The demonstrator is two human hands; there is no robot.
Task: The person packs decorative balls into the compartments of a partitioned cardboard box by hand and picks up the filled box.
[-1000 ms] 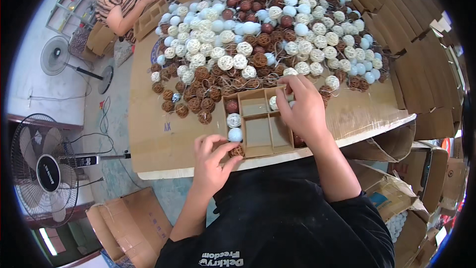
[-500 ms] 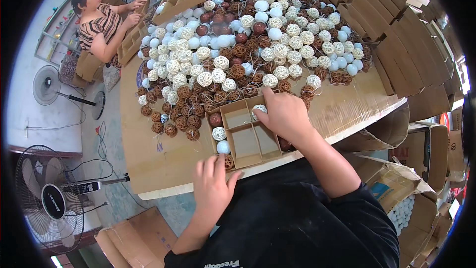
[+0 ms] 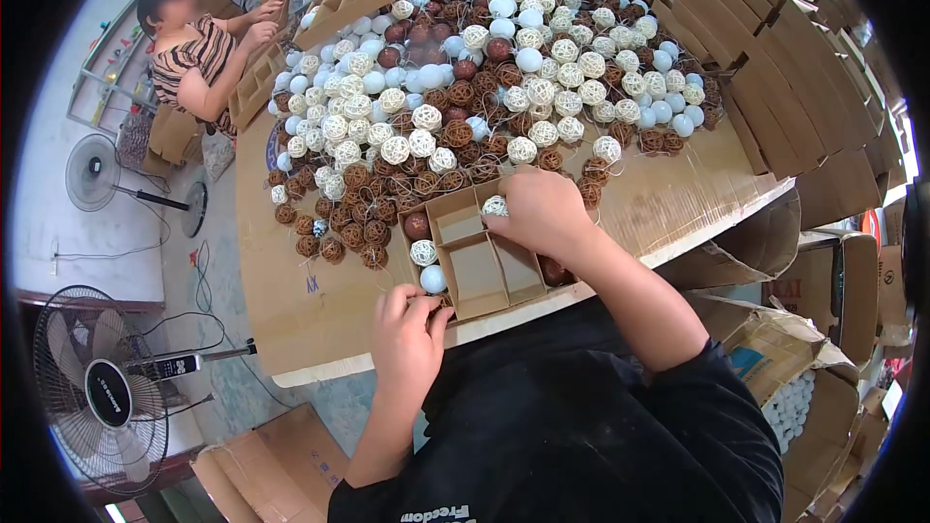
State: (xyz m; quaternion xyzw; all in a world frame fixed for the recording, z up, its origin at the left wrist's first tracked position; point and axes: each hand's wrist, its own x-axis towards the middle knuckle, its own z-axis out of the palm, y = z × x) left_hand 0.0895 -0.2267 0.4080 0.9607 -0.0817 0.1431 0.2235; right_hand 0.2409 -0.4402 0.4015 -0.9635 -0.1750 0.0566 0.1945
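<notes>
A shallow cardboard divider box (image 3: 477, 276) lies at the table's near edge. Down its left side sit a dark red ball (image 3: 417, 226), a white rattan ball (image 3: 423, 253) and a smooth white ball (image 3: 433, 279). At the near left corner my left hand (image 3: 405, 337) has its fingers and thumb closed round a brown rattan ball, mostly hidden. My right hand (image 3: 544, 208) curls over the far right corner, thumb and fingers on another white rattan ball (image 3: 495, 205). Beneath my right forearm, a dark red ball (image 3: 555, 271) shows at the right side.
A large heap of white, cream, brown and red balls (image 3: 426, 116) on wires covers the far table. Cardboard boxes (image 3: 804, 87) are stacked on the right. Two fans (image 3: 107, 392) stand to the left. A person (image 3: 199, 58) works at the far left beside divider boxes (image 3: 344, 10).
My left fingers have closed over the brown ball at the near corner. The white rattan ball under my right hand has shifted slightly left and away. The box has moved slightly.
</notes>
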